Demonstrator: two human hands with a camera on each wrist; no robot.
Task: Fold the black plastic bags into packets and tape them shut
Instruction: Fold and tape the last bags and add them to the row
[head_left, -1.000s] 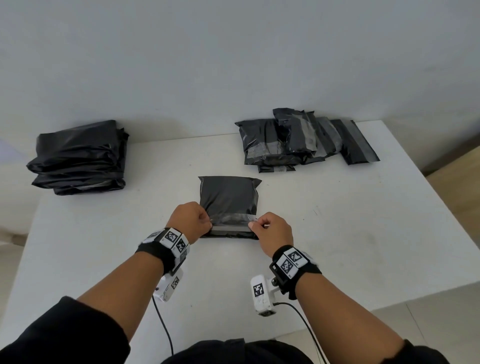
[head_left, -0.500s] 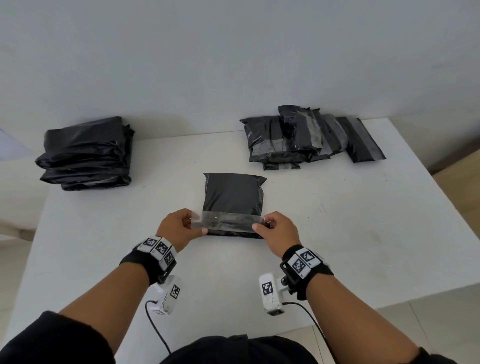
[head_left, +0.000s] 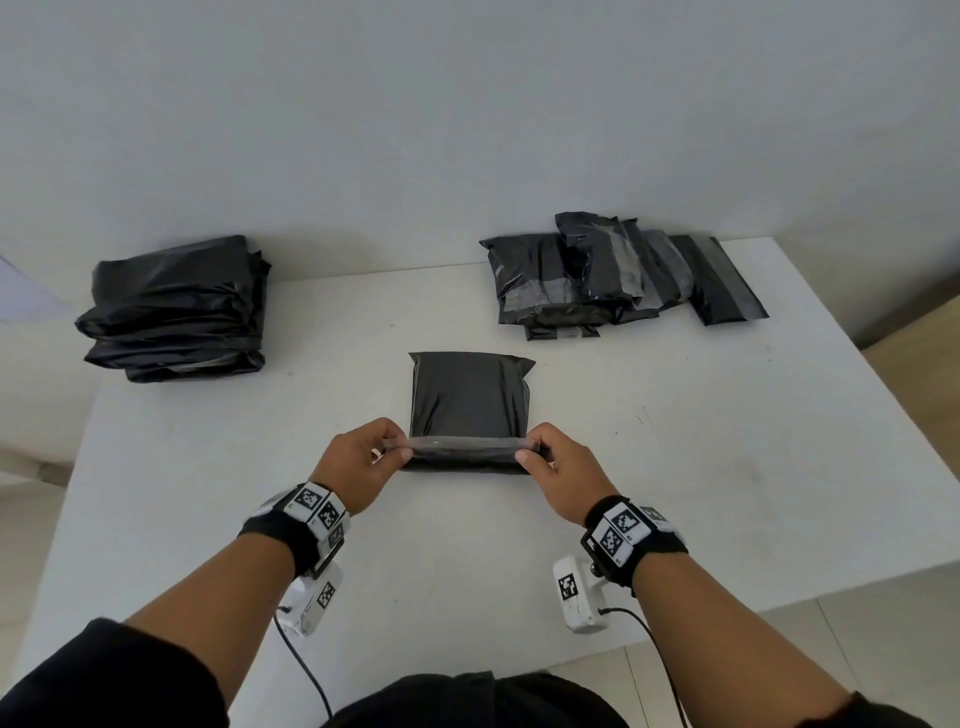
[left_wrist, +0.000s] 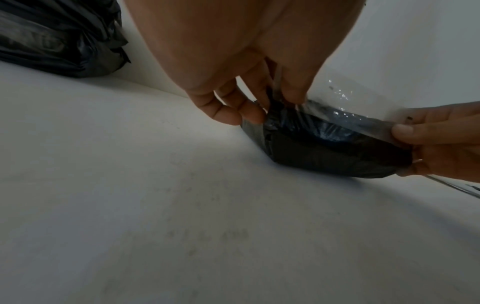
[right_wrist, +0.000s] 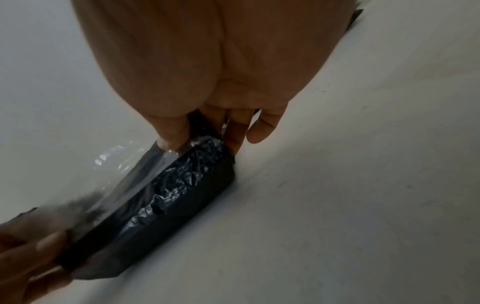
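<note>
From the head view, a folded black packet (head_left: 469, 405) lies mid-table (head_left: 727, 467). The left hand (head_left: 358, 467) and right hand (head_left: 563, 470) each pinch one end of a clear tape strip (head_left: 465, 443) stretched over the packet's near edge. Left of the packet sits a stack of unfolded bags (head_left: 176, 309); beyond it to the right, a pile of taped packets (head_left: 597, 275).

Left wrist view: left fingers (left_wrist: 249, 111) pinch the tape (left_wrist: 363, 121) at the packet's (left_wrist: 324, 152) corner.

Right wrist view: right thumb (right_wrist: 171, 131) clamps the tape (right_wrist: 124, 174) above the packet (right_wrist: 182, 195).

Left hand (left_wrist: 249, 67) fingers (left_wrist: 293, 90) pinching clear tape (left_wrist: 345, 115) above black packet (left_wrist: 330, 156).
</note>
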